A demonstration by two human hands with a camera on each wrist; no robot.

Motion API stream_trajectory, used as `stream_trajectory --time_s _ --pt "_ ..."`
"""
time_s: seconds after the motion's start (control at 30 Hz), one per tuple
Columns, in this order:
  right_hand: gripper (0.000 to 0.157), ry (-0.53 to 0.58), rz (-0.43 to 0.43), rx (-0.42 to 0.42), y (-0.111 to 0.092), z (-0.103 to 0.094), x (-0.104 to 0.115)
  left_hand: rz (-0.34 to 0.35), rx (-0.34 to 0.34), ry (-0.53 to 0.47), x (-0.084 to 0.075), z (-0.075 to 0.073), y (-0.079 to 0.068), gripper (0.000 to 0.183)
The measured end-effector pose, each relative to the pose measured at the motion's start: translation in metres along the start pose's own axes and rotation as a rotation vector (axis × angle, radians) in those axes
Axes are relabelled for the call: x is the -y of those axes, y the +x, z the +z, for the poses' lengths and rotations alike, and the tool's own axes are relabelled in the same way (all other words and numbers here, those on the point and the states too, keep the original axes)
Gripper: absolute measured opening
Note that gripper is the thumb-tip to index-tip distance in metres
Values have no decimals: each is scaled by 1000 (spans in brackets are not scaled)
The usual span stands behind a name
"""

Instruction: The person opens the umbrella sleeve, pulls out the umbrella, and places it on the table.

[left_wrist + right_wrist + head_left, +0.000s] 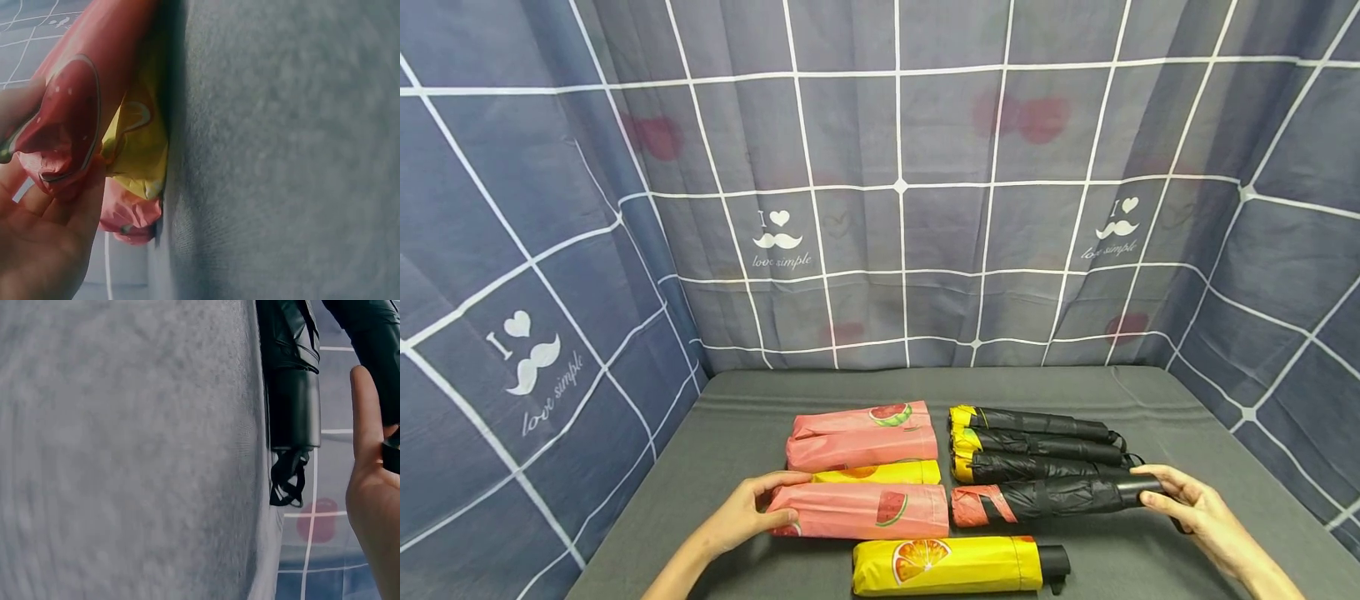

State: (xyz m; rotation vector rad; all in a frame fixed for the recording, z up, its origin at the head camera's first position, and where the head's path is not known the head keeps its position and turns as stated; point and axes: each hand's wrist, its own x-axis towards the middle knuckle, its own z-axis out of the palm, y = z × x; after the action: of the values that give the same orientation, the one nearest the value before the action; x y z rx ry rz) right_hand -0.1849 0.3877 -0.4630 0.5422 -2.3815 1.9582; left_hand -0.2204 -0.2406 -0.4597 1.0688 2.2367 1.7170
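Observation:
My left hand (741, 510) grips the left end of a pink umbrella sleeve (850, 510) with watermelon prints. In the left wrist view, the thumb and fingers wrap the crumpled end of that pink sleeve (69, 119). On the right, my right hand (1198, 508) holds a folded black umbrella (1052, 498) by its handle, thumb in front and fingers behind. This umbrella has a pink tip that points left, close to the sleeve's right end. The right wrist view shows the black handle (378, 369) along the fingers.
Behind the held sleeve lie a yellow sleeve (880, 472) and pink sleeves (857, 446). Several folded black umbrellas (1037, 446) with yellow tips lie behind the held one. A yellow sleeved umbrella (951, 567) lies in front on the grey cloth (730, 417). Checked curtains (865, 225) surround the surface.

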Motion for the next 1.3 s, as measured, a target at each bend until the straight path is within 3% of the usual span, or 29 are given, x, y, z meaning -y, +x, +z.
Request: stream_trajectory --time_s 0.23,0.43,0.57,0.7,0.83,0.97,1.07,1.3 --pt "33 -53 10 87 -3 -5 -6 -6 -37 112 -6 2 1 45" --pt "30 -243 -2 55 -5 -6 -11 -10 -43 153 -10 1 1 46" --pt "29 -271 -17 66 -5 -7 -14 -12 -20 140 -11 -1 1 45" --pt "27 -308 -37 73 -4 -9 -17 12 -48 139 -17 -2 2 42" --pt "24 -373 -45 60 -4 -11 -19 78 -80 153 -27 8 9 43" --pt "23 -419 -25 54 -3 -12 -20 147 -3 130 -38 29 19 45" --pt "23 -447 -28 57 -2 -11 -20 143 101 134 -42 47 25 45" --pt "26 -433 -56 65 -2 -11 -20 1 277 131 -33 75 32 48"
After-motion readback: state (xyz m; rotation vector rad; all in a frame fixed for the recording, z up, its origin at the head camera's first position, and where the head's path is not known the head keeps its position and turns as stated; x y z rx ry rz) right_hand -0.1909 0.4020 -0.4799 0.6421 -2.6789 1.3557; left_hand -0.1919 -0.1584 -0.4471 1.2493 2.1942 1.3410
